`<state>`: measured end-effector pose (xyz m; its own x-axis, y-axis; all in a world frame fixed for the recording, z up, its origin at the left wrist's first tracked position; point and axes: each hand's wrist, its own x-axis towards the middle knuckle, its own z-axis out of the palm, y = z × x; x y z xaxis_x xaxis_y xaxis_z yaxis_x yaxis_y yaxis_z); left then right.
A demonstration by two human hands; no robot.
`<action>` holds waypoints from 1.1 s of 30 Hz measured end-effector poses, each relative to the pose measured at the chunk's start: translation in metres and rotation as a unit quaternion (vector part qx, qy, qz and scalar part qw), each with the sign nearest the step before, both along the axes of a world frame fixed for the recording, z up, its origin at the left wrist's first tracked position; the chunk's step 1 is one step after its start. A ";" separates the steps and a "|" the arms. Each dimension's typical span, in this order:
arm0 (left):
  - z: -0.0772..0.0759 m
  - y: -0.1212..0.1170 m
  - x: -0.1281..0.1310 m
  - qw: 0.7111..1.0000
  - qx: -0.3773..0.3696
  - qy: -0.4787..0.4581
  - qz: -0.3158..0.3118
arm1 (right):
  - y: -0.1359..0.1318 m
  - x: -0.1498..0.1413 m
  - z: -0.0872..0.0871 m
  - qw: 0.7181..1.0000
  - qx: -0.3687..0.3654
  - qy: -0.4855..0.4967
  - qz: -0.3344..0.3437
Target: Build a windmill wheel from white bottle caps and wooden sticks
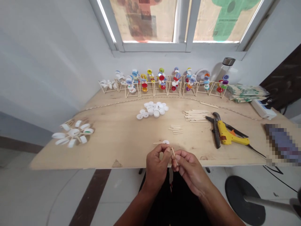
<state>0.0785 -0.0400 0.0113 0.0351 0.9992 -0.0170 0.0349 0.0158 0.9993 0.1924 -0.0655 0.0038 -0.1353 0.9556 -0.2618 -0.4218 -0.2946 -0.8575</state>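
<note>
In front of me at the table's near edge, my right hand pinches a short wooden stick. My left hand is closed, thumb and forefinger meeting at the upper end of the same stick. Just beyond the left fingertips is a white bottle cap, partly hidden, with a thin stick poking out to its left. Several short cut sticks lie past my hands. A pile of white caps sits farther back, and longer wooden sticks lie right of it.
A yellow glue gun and black-handled pliers lie at right. At left is a wheel of white caps. Colourful cap wheels on stick frames line the back, near a bottle, bagged sticks and a power strip.
</note>
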 end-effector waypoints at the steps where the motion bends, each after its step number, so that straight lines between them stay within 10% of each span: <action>1: 0.000 -0.001 -0.004 0.999 0.016 0.024 0.016 | 0.000 0.001 0.000 1.000 0.002 -0.013 -0.009; 9: -0.010 -0.033 -0.057 0.981 0.045 0.188 -0.013 | 0.013 0.041 -0.009 0.948 0.092 -0.290 -0.095; 20: -0.071 -0.055 -0.163 0.884 -0.125 0.437 -0.107 | 0.055 0.061 -0.015 0.660 0.288 -0.693 -0.023; 26: -0.110 -0.050 -0.203 0.811 -0.219 0.535 -0.085 | 0.075 0.059 -0.011 0.636 0.311 -0.706 0.004; 33: -0.104 -0.043 -0.188 0.814 -0.208 0.536 -0.088 | 0.098 0.065 -0.009 0.594 0.279 -0.755 -0.003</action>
